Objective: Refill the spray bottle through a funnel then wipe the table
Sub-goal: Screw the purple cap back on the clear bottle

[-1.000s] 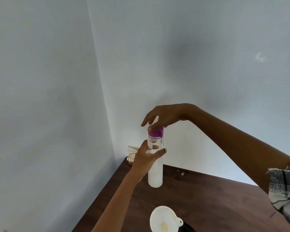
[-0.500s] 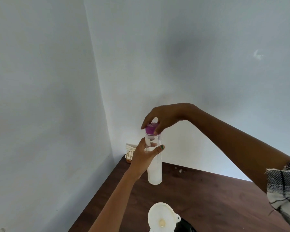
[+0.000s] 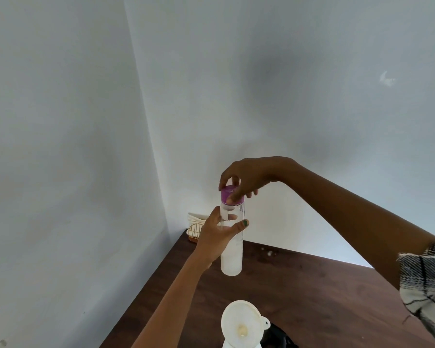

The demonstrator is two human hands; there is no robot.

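Observation:
A tall clear bottle with white liquid in its lower half hangs upright above the dark wooden table. My left hand is wrapped around its middle. My right hand comes from above, its fingertips pinching the purple cap on the bottle's top. A white funnel stands at the bottom centre, its spout in a white bottle neck that is mostly cut off by the frame edge.
A small gold wire holder with white napkins sits in the table's far left corner against the walls. A dark object lies right of the funnel. Small white specks lie near the back wall. The table's left edge runs diagonally.
My right hand's fingers have shifted around the purple cap, closing over its top and side. The bottle stays held in my left hand, in about the same place.

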